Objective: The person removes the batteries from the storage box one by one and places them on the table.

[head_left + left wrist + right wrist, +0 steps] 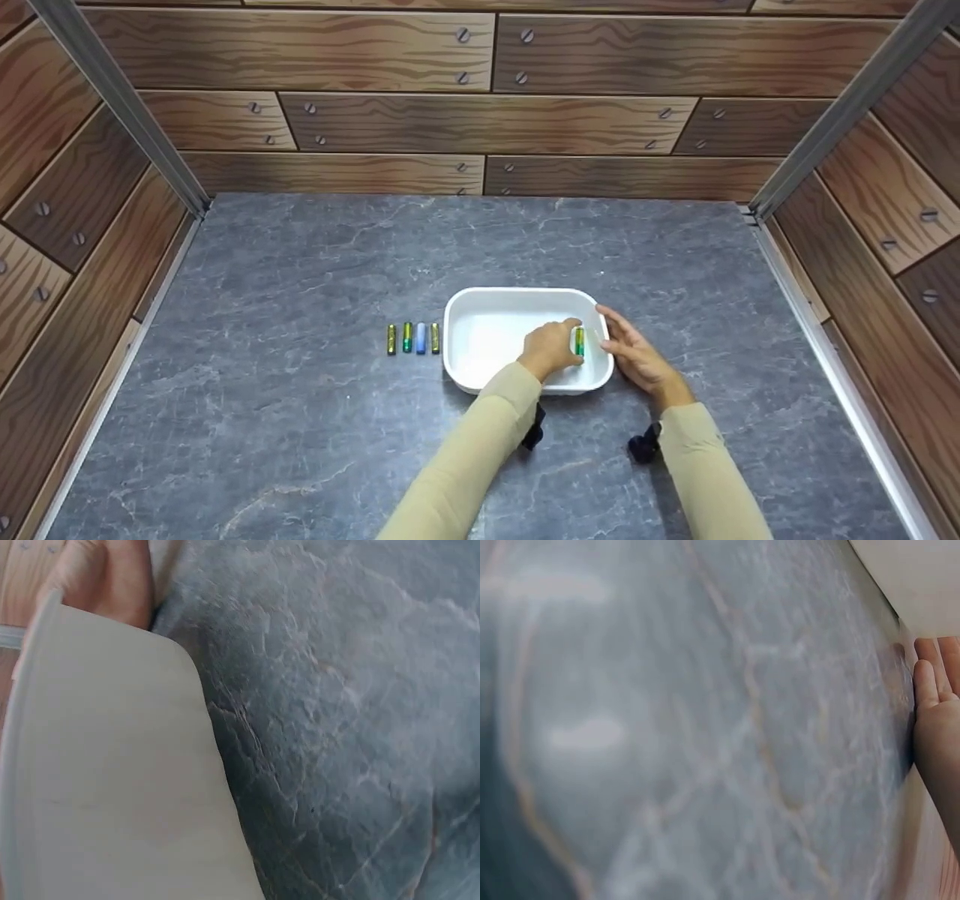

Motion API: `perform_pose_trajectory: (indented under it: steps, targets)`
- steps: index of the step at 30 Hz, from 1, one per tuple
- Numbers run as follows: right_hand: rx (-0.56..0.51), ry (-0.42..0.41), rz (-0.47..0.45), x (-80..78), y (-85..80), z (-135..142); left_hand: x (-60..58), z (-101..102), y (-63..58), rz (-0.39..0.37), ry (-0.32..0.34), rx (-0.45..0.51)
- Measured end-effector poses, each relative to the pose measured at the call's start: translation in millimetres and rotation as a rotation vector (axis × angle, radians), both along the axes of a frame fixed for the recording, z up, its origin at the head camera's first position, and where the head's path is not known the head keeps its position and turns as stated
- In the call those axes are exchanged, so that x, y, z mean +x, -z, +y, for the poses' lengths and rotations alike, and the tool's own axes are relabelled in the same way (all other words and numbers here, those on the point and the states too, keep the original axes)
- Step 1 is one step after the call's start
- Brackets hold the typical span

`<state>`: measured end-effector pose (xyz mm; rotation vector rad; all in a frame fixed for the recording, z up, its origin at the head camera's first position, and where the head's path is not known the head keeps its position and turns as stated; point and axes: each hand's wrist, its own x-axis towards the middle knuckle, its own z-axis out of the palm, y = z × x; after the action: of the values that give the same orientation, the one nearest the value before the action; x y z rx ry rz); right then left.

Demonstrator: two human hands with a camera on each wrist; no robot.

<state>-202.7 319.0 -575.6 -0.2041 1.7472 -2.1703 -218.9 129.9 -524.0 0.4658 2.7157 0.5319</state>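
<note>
A white rectangular tub (487,291) stands on the marbled table. Reaching over its front rim, my left hand (549,348) pinches a green-and-yellow battery (580,341) end to end between thumb and finger, inside the tub's right part. At the tub's right end, my right hand (636,358) touches the wall and rim with fairly straight fingers; the right wrist view shows this hand (939,720) beside the white wall (919,585). The tub's outer wall (135,750) fills much of the left wrist view, hiding the left hand's grip.
Left of the tub, several batteries stand in a row: gold (391,340), green-and-gold (407,337), blue (421,338) and another gold one (435,338). Wood-patterned walls (480,124) enclose the back and sides. Metal rails (832,375) run along the table's side edges.
</note>
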Motion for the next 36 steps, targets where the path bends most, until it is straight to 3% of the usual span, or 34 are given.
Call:
perform_pose_trajectory:
  steps: [10,17,25,36]
  targets:
    - [-0.002,-0.018,0.032,0.1,2.9,-0.2,-1.8,4.2,2.1,-0.021,-0.033,-0.07]
    - [-0.063,-0.128,0.156,-0.7,8.1,2.3,1.5,7.3,4.2,-0.002,-0.043,-0.061]
    - [-0.002,0.01,0.02,0.1,1.7,-0.8,-0.3,9.9,8.3,0.009,-0.046,-0.057]
    - [0.006,0.045,-0.017,0.8,-1.6,-2.1,-0.9,10.2,3.9,-0.009,-0.031,-0.064]
